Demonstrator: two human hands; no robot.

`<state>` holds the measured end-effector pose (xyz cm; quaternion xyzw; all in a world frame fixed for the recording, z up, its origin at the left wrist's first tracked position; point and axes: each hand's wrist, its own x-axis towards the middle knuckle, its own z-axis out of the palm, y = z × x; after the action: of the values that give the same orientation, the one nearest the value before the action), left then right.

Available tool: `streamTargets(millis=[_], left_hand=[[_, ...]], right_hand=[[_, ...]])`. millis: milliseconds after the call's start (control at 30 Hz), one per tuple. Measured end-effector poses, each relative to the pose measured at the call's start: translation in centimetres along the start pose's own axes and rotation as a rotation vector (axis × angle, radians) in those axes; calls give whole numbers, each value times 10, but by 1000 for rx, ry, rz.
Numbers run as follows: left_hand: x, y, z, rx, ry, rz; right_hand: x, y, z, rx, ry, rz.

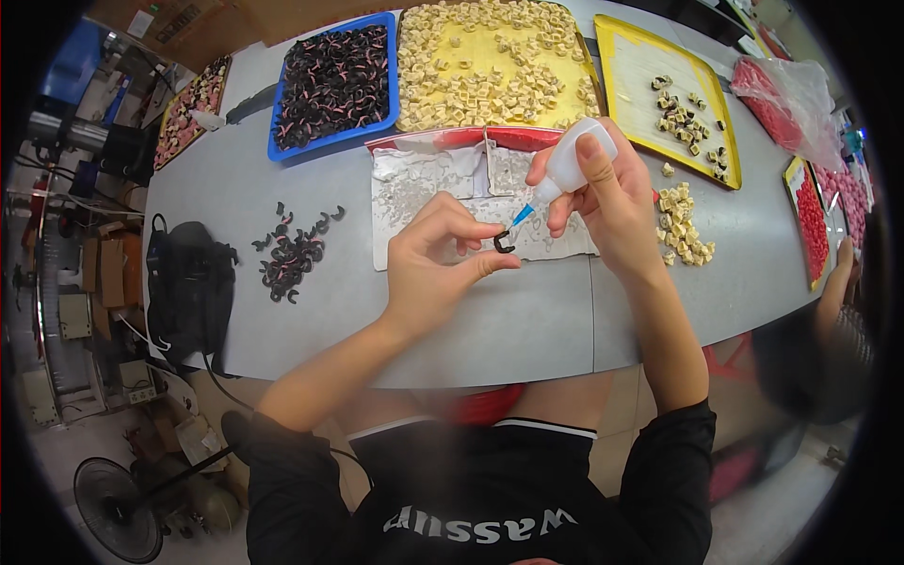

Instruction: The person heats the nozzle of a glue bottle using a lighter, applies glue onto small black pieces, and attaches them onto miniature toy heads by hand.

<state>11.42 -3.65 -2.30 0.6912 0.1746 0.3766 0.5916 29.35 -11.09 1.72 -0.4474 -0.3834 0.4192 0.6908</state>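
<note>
Between the thumb and fingers of my left hand point(438, 247) is a small black C-shaped piece point(504, 243). My right hand point(612, 202) grips a white squeeze bottle point(576, 162), tilted down to the left. Its blue tip point(523, 216) ends at or just above the black piece; whether they touch I cannot tell. Under both hands lies a worn white cardboard sheet point(414, 212) with a red far edge. To the left is a loose pile of black curved pieces point(294, 259). Small cream-coloured blocks point(685, 226) are heaped by my right wrist.
Along the back stand a blue tray point(394, 71) of black and pink curved pieces, a yellow tray point(485, 71) of cream blocks, and another yellow tray point(626, 104) with fewer blocks. A black bag point(193, 292) lies at the left edge. Another person's hand point(841, 268) shows far right.
</note>
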Motion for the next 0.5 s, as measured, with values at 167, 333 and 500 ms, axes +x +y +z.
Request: streamTargets(millis=[167, 333, 500], left_hand=[[0, 1, 0, -3, 2, 3], [0, 1, -1, -5, -1, 6], [0, 2, -4, -1, -30, 12]], right_hand=[[0, -2, 1, -6, 8, -2], [1, -1, -1, -6, 14, -10], [2, 1, 1, -7, 34, -22]])
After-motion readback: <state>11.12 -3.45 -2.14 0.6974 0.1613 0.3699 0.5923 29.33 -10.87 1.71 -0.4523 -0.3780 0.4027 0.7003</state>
